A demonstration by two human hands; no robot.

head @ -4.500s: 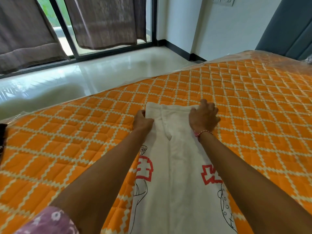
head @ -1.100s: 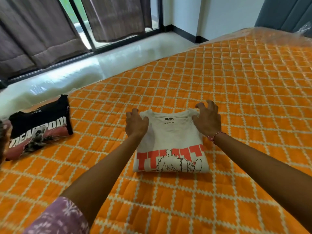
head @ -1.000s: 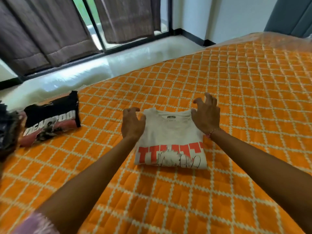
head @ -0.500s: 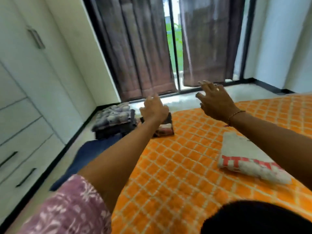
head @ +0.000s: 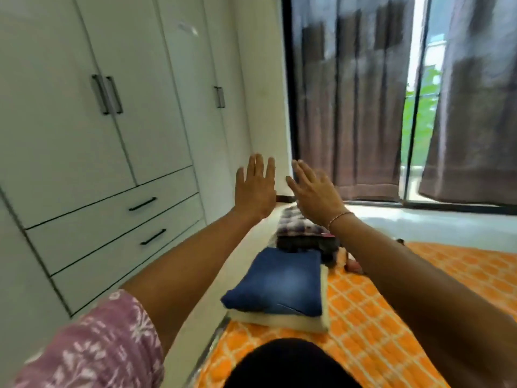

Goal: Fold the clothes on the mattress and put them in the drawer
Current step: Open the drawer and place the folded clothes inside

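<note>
Both arms stretch forward in the air. My left hand (head: 256, 187) and my right hand (head: 314, 190) are flat with straight fingers and hold nothing. Below them, along the left edge of the orange quilted mattress (head: 391, 317), lie folded clothes: blue jeans (head: 279, 281) on top of a cream garment (head: 282, 322), and farther off a checked garment (head: 296, 226) on a dark pile (head: 305, 243). Two drawers (head: 112, 217) with black handles sit shut in the white wardrobe at left. The white T-shirt is out of view.
A white wardrobe (head: 98, 107) with tall doors fills the left. Brown curtains (head: 344, 107) hang over a glass door at the back. A narrow strip of floor (head: 201, 312) runs between mattress and wardrobe. A dark rounded shape (head: 291, 365) sits at the bottom edge.
My hands left the folded white T-shirt and rose into the air. The view swung left from the T-shirt to the folded piles and the wardrobe.
</note>
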